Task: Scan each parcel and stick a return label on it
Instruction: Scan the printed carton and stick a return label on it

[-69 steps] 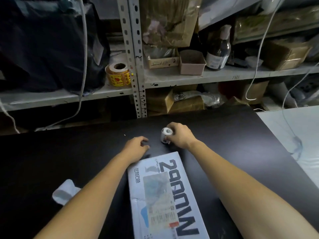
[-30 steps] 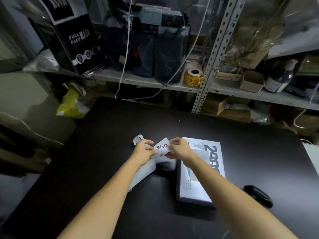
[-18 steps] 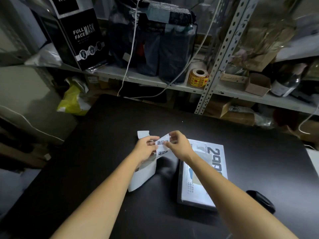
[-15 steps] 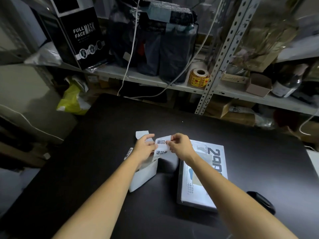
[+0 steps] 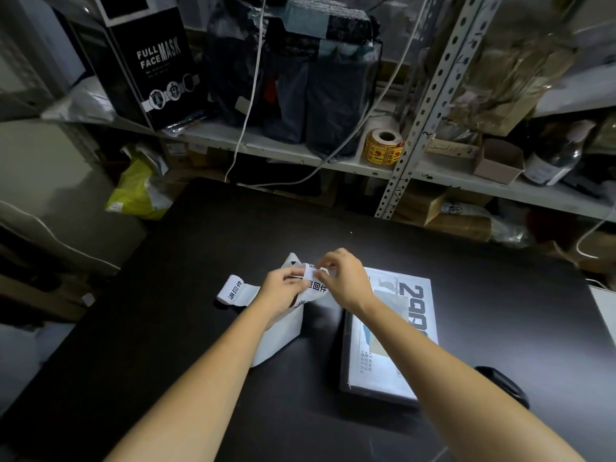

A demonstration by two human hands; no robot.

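Observation:
Above the middle of the black table (image 5: pixel 186 328), my left hand (image 5: pixel 283 291) and my right hand (image 5: pixel 343 281) both pinch a white strip of return labels (image 5: pixel 313 288) with black printed characters. The strip's rolled end (image 5: pixel 233 290) lies on the table to the left of my hands. A small white parcel (image 5: pixel 283 338) sits under my left wrist, partly hidden by it. To the right lies a flat white parcel (image 5: pixel 393 331) with large black lettering and a shipping label on top.
A black handheld device (image 5: pixel 503 385) lies on the table right of the flat parcel, beside my right forearm. Metal shelving (image 5: pixel 416 101) behind the table holds a black "FULL FACE MASK" box (image 5: pixel 150 65), dark bags, a yellow sticker roll (image 5: pixel 383 146) and cartons. White cables hang down.
The label strip has been pulled out further: its rolled end now lies on the table left of my hands. Both hands stay pinched on the strip above the small white parcel.

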